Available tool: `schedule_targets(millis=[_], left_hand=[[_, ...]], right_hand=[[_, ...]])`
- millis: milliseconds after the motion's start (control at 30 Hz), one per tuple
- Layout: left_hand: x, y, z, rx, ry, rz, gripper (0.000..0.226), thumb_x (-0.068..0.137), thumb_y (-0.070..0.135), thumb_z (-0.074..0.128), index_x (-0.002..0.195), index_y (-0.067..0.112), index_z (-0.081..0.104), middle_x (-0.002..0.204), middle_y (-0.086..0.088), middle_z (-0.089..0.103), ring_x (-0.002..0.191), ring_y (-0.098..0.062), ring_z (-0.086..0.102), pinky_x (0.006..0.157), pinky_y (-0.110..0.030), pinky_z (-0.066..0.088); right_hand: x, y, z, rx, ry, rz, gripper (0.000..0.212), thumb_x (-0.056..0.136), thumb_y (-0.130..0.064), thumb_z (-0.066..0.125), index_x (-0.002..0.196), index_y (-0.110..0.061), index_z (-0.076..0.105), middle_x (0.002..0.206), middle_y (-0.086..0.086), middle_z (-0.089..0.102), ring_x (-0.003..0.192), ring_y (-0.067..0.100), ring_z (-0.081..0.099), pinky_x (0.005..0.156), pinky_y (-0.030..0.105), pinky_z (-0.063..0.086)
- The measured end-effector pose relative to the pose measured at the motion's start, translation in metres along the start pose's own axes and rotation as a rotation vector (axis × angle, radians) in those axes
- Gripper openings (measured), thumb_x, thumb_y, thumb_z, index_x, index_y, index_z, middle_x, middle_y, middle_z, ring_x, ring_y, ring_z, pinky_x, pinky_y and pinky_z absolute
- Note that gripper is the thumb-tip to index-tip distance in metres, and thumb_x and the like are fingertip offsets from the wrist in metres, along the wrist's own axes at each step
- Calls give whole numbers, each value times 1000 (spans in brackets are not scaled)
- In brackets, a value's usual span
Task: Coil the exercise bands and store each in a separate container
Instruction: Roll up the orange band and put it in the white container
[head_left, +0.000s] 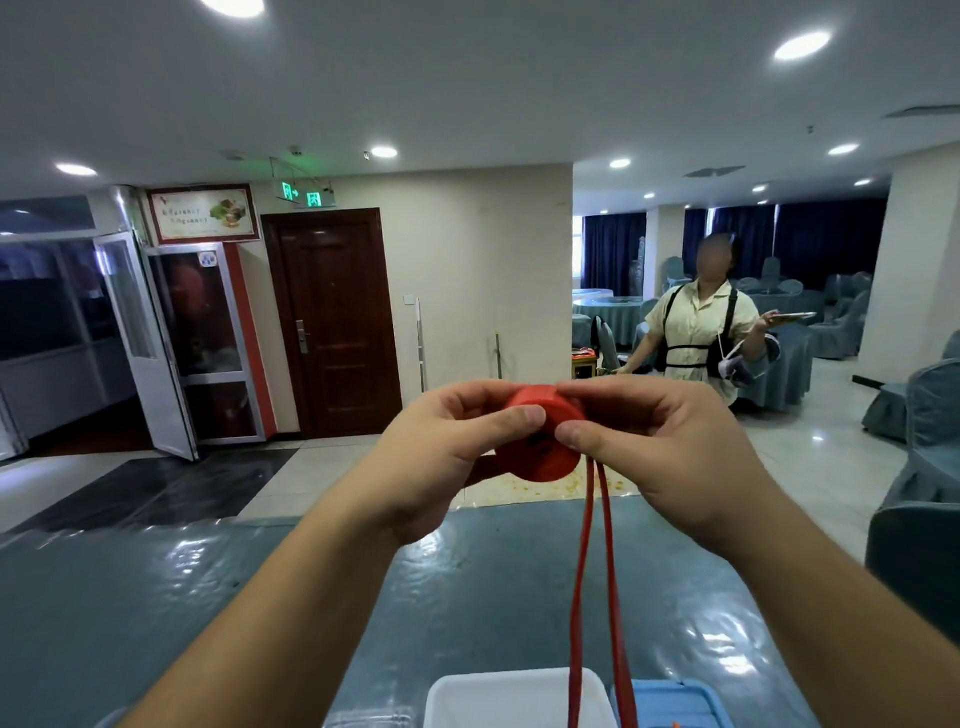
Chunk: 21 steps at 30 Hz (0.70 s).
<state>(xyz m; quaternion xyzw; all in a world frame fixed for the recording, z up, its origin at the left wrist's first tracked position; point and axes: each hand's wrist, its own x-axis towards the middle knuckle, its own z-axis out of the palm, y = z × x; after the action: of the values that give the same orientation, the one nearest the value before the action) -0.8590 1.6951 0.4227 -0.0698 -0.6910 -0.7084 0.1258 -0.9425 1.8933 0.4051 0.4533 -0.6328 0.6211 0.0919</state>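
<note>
A red exercise band (545, 447) is partly rolled into a thick coil held up at chest height above the table. My left hand (452, 452) grips the coil from the left, thumb on its front. My right hand (660, 447) pinches it from the right with thumb and fingers. Two loose red strands (597, 597) hang straight down from the coil to the bottom edge of the view. Below them stand a white container (457, 696) and a blue container (691, 701), both cut off by the frame.
The table (208, 597) has a shiny teal cover. Beyond it, a person (701, 332) with a phone stands among covered chairs (919, 405) and round tables at the right. A dark wooden door (332, 322) and a glass door (171, 343) are at the left.
</note>
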Motion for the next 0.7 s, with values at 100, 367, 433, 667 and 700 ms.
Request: schedule_targets(millis=[100, 367, 433, 667, 700], left_hand=[[-1, -6, 7, -175, 37, -2, 44, 82, 25, 75, 122, 7, 74, 110, -14, 78, 98, -24, 75, 85, -32, 63], [-3, 0, 1, 27, -18, 16, 43, 82, 34, 78, 119, 13, 77, 114, -11, 77, 103, -22, 75, 82, -26, 59], [-3, -1, 2, -36, 4, 20, 39, 83, 35, 77, 116, 15, 78, 112, -10, 78, 100, -20, 75, 81, -28, 59], [-5, -4, 5, -67, 13, 14, 41, 82, 31, 77, 120, 14, 76, 112, -10, 78, 102, -22, 75, 85, -30, 61], [-5, -1, 4, -14, -7, 17, 41, 82, 29, 78, 120, 14, 76, 114, -10, 78, 105, -23, 75, 85, -29, 61]], right_hand=[[-2, 5, 7, 51, 108, 4, 50, 71, -39, 85, 120, -31, 77, 109, -5, 81, 107, 15, 76, 94, 37, 62], [-3, -5, 4, 18, 10, 22, 46, 70, -36, 82, 116, -28, 78, 105, -7, 82, 103, 12, 77, 93, 30, 61], [-4, -4, 8, 54, 69, 21, 47, 68, -36, 83, 114, -28, 78, 105, -5, 82, 104, 14, 77, 94, 32, 62], [-7, -9, 3, 21, 90, 4, 37, 72, -33, 80, 109, -25, 81, 98, -9, 82, 96, 10, 78, 86, 21, 61], [-6, -11, 2, 18, 66, 9, 36, 73, -32, 79, 108, -26, 81, 98, -9, 82, 97, 10, 78, 86, 21, 61]])
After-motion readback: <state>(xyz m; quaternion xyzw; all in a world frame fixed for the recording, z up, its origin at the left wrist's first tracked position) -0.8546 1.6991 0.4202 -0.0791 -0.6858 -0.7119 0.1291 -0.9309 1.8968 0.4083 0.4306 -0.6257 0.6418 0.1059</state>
